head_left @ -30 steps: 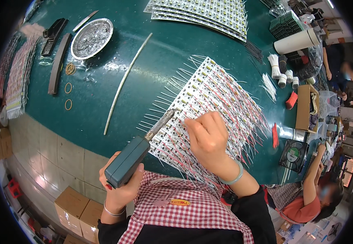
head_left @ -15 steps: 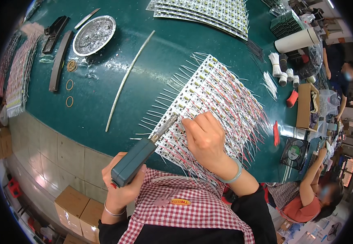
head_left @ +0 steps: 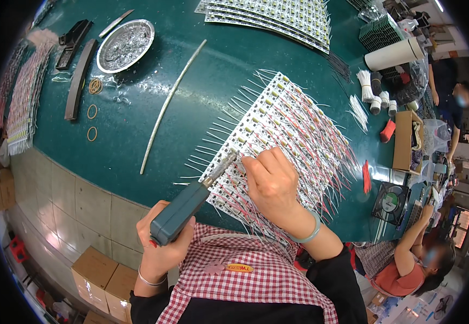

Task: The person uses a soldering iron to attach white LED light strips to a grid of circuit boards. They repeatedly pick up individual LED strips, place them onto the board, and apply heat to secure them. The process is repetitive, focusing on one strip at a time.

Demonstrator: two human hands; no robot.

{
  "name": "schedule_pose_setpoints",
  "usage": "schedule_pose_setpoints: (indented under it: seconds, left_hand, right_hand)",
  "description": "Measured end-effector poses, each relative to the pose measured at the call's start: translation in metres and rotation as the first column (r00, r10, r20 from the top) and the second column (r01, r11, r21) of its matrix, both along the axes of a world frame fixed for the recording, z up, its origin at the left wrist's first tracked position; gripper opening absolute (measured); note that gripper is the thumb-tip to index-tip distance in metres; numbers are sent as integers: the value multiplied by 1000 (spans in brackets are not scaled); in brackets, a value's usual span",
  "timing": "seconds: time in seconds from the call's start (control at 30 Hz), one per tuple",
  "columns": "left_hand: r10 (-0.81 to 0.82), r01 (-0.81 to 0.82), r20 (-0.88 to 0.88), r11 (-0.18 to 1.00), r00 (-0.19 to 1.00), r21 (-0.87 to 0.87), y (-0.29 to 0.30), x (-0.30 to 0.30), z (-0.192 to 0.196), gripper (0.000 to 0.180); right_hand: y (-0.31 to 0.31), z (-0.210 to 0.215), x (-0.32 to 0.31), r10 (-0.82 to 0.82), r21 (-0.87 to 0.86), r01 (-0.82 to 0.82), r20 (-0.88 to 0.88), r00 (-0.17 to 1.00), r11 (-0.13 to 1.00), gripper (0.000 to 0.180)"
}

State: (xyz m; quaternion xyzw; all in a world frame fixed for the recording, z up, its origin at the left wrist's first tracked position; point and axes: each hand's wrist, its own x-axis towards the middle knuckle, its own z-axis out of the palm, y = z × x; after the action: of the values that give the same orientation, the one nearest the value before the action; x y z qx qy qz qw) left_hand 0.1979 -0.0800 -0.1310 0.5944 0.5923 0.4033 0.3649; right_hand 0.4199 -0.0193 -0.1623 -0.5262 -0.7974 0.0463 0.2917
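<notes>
My left hand (head_left: pixel 161 247) grips a teal soldering iron (head_left: pixel 183 209) whose metal tip reaches the near left edge of a panel of small white circuit boards (head_left: pixel 285 140). That panel lies on the green table (head_left: pixel 202 92), with red and white wires sticking out along its sides. My right hand (head_left: pixel 271 181) rests on the panel beside the tip, fingers pinched together on a thin white wire. A pale bracelet sits on that wrist.
A long solder bar (head_left: pixel 170 102), a foil dish of solder dross (head_left: pixel 125 45), rubber bands (head_left: pixel 92 110) and dark tools (head_left: pixel 78 78) lie at the left. More board panels (head_left: pixel 277 16) are at the back. Wire bundles (head_left: pixel 372 97), a cardboard box (head_left: pixel 404 141) and a small fan (head_left: pixel 390 202) stand right. Another seated person (head_left: pixel 415 259) works at lower right.
The soldering iron's tip and my right hand have shifted slightly along the panel's near edge; the grip of both hands is unchanged.
</notes>
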Motion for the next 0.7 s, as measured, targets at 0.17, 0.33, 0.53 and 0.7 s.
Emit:
schedule_pose_setpoints:
  seconds: [0.17, 0.33, 0.53, 0.7]
  left_hand:
    - [-3, 4, 44, 1000, 999, -11, -1, -4, -2, 16]
    - [25, -21, 90, 999, 996, -40, -4, -6, 0, 18]
    - [9, -8, 86, 1000, 996, -21, -2, -2, -1, 17]
    - [12, -7, 106, 999, 994, -42, -2, 1, -3, 15]
  right_hand:
    - [0, 1, 1, -9, -2, 9, 12, 1000, 1000, 18]
    - [0, 1, -2, 0, 12, 0, -14, 1000, 1000, 19]
    - [-1, 0, -2, -10, 11, 10, -26, 1000, 1000, 19]
    - [-1, 1, -3, -11, 16, 11, -28, 1000, 1000, 19]
